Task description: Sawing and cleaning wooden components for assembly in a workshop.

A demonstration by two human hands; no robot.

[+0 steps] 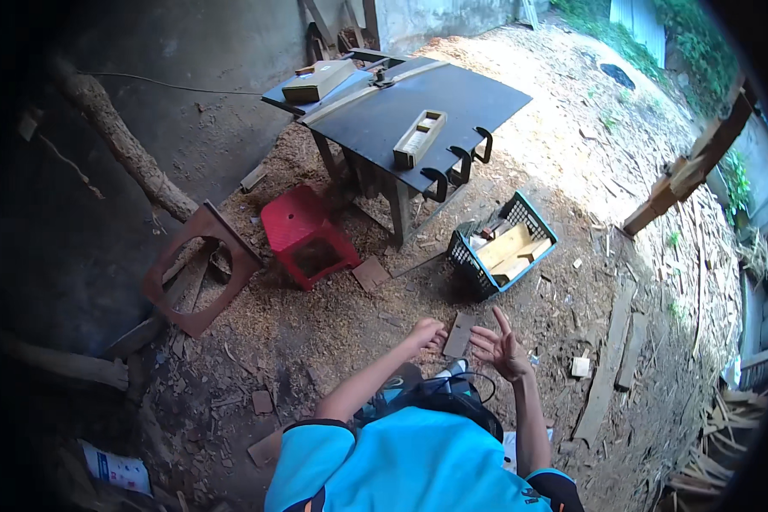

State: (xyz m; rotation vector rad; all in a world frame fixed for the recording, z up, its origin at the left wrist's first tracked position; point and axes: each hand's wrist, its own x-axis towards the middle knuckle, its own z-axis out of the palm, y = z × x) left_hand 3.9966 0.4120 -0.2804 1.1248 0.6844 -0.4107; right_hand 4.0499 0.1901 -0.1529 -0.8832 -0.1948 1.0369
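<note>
While the bare left hand (427, 334) sat just beside the left edge of a flat, grey-brown rectangular wooden board (461, 336), its fingers were curled in; couldn't tell if they gripped anything or touched the edge. Bare right hand (503, 348) was open, fingers spread, thumb apart, nothing visible in it, off the board's right edge. Board lay between the hands, long side pointing away from the wearer, near the bottom corner of a black lattice plastic crate (467, 263) with a teal rim. Couldn't tell if the board was flat on the ground or raised.

Crate stood tilted-looking on the chip-strewn ground, with pale wooden pieces (505, 245) inside, reaching its near end. Beyond it: dark flat-topped bench (478, 94), three black hook-shaped fittings (467, 164) along its near right edge. Long open-topped wooden box (420, 141) sat by the near corner; closed tan box (318, 81) toward the far left corner.

Left of the crate: red plastic stool (292, 220), then a reddish-brown square wooden panel (237, 249) with a big round cutout, leaning at an angle.
</note>
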